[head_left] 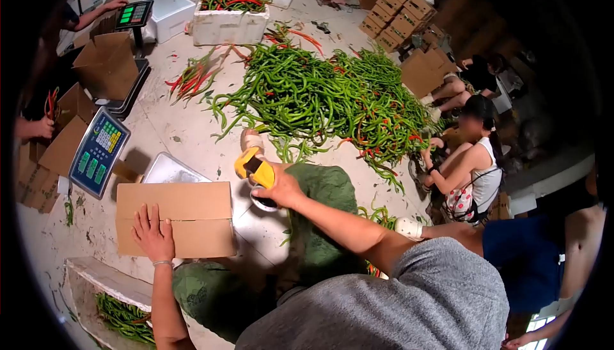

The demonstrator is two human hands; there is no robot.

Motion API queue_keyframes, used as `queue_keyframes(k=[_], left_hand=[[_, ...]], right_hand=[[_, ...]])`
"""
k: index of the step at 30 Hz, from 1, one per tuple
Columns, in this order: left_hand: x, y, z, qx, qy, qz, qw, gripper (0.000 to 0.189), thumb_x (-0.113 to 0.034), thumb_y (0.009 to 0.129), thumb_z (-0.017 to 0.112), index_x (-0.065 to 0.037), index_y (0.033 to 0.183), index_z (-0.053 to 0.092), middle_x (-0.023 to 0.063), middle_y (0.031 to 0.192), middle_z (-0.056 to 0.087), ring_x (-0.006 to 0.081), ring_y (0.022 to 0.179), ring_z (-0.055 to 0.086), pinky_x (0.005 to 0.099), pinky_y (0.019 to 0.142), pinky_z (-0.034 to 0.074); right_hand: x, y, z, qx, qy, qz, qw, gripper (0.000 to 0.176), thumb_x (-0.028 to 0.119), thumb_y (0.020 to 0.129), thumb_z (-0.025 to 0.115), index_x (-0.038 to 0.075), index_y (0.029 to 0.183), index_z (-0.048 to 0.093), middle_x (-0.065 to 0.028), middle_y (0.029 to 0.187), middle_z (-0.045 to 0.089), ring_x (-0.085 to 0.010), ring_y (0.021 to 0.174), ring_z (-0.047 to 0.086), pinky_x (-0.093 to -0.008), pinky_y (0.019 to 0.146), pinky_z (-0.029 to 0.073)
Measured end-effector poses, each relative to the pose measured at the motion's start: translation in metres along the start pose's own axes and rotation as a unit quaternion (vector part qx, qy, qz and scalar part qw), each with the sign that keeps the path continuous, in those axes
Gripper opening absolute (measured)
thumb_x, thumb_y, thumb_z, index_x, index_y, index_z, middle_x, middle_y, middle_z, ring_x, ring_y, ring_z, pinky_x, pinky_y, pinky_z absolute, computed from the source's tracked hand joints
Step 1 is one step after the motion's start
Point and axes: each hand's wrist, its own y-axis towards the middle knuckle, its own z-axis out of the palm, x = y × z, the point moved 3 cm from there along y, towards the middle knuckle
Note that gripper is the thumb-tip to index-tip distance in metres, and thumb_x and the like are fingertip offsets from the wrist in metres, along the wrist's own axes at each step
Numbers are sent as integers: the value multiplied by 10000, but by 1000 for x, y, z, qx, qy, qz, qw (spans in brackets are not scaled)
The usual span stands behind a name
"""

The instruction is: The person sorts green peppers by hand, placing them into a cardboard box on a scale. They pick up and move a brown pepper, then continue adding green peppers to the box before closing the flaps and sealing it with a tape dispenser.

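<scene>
My left hand (pixel 153 233) lies flat with spread fingers on the top of a closed cardboard box (pixel 198 206), whose two flaps meet along a middle seam. My right hand (pixel 283 187) grips a yellow tape dispenser (pixel 257 170) just to the right of the box, apart from it. Part of a roll (pixel 263 203) shows below that hand. The box sits by a metal scale tray (pixel 171 170), partly covering it. A blue scale display (pixel 100 152) stands to the left of the box.
A large heap of green chillies (pixel 307 94) with some red ones covers the floor ahead. A foam crate (pixel 230 25) of chillies stands behind it, another foam crate (pixel 109 280) at lower left. A seated person (pixel 470 164) is at right; another person's hand (pixel 39 129) is at left, near open boxes.
</scene>
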Motion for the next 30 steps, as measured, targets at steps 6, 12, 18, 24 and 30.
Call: queue_keyframes(k=[6,12,18,24,30], left_hand=[[-10,0,-3,-15,-4,-17,1000,476,-374,840,506,-243,1295,470,34,1398,358,283,1291,293,473,1054,169],[-13,3,-3,-14,-17,-25,999,473,-367,835,517,-209,1280,485,48,1390,367,285,1289,296,475,1047,177],[-9,1,25,-52,-13,-11,998,483,-379,828,534,-169,1262,505,74,1378,389,285,1269,328,475,1027,215],[-6,0,29,-9,58,-44,997,503,-466,877,406,-300,1351,363,-2,1440,288,281,1319,247,510,1044,172],[-7,-4,24,-1,48,-56,997,473,-469,896,374,-300,1338,387,-16,1444,279,279,1337,205,532,1055,144]], right_hand=[[19,7,64,35,3,11,999,658,508,622,719,29,987,453,-194,903,590,-354,882,576,-422,770,437],[28,23,54,87,-10,-9,996,631,490,632,723,48,996,458,-175,956,577,-336,957,556,-391,811,421],[21,45,56,109,-57,-92,988,701,530,613,714,68,1080,471,-209,897,594,-371,873,579,-427,760,455],[9,56,59,193,43,-90,976,690,466,607,767,-29,1006,500,-151,858,621,-246,795,611,-337,706,486],[-12,19,-5,-103,266,15,958,473,349,716,747,33,941,476,-23,819,516,-130,690,505,-286,634,438]])
